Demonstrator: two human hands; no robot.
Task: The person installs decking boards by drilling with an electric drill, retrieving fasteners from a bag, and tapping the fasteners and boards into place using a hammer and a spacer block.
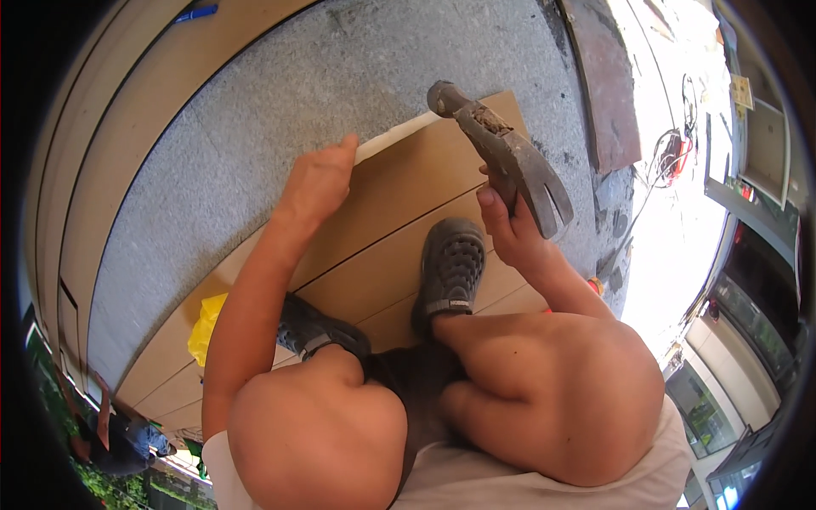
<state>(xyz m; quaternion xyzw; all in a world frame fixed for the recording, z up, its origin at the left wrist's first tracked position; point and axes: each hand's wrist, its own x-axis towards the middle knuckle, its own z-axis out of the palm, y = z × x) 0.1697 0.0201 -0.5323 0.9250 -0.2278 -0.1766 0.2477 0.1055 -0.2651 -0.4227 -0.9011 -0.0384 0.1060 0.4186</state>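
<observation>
My right hand (520,238) is closed round the handle of a worn claw hammer (510,149). The hammer head is raised above the far right part of a brown wooden board (399,187), its claw toward me and its striking face pointing away. At the board's far edge, beside a pale strip (398,136), my left hand (316,185) is closed, its fingers bent together. What it grips, if anything, is hidden. Most of the hammer handle is covered by my right hand and the head.
My feet in dark sandals (455,255) rest on the boards. A yellow plastic bag (204,330) lies left. Beyond the grey concrete floor (280,93) are more boards (127,127) and a blue marker (197,13). Cables (671,157) lie right; another person (123,438) is far left.
</observation>
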